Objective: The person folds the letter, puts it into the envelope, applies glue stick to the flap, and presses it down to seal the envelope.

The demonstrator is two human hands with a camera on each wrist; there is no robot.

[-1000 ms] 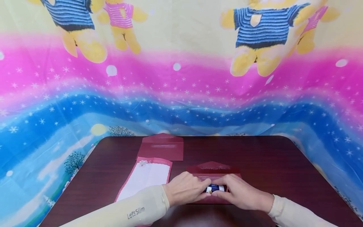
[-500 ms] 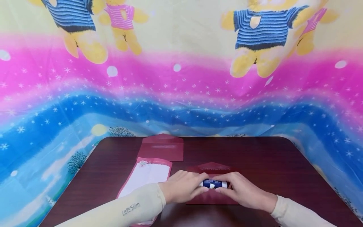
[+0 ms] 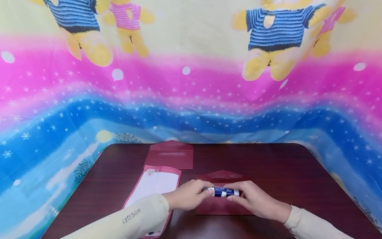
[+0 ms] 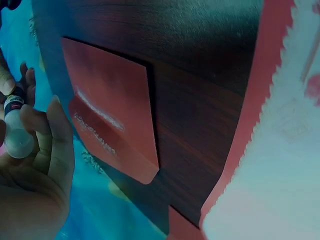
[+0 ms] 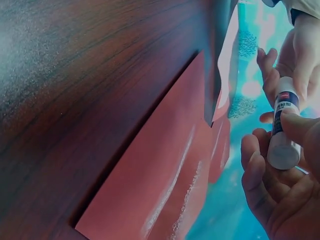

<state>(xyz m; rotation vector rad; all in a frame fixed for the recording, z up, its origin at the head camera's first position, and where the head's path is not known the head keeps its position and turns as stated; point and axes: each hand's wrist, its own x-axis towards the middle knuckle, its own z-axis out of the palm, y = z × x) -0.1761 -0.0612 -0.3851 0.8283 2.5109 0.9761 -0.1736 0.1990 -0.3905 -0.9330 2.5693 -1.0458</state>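
Observation:
A glue stick (image 3: 223, 192) with a dark blue label and white ends lies level between both hands, above a red envelope (image 3: 213, 207). My left hand (image 3: 186, 195) pinches its left end, thumb on the white part. The right hand (image 3: 258, 200) holds the other end between thumb and fingers. In the left wrist view the pale rounded end of the stick (image 4: 20, 143) sits against the left fingers. White glue streaks run along the envelope's flap and body, clearest in the right wrist view, where the envelope (image 5: 155, 160) lies with its flap opened out.
A second red envelope (image 3: 170, 160), flap raised, lies at the table's back left. In front of it, a red-bordered white sheet (image 3: 155, 186) is partly covered by the left forearm. The dark wooden table (image 3: 283, 169) ends at a printed cloth backdrop (image 3: 185, 93).
My left hand has slid left toward the end of the glue stick, uncovering more of its label and white end. The stick has turned and risen slightly. The right hand keeps its hold.

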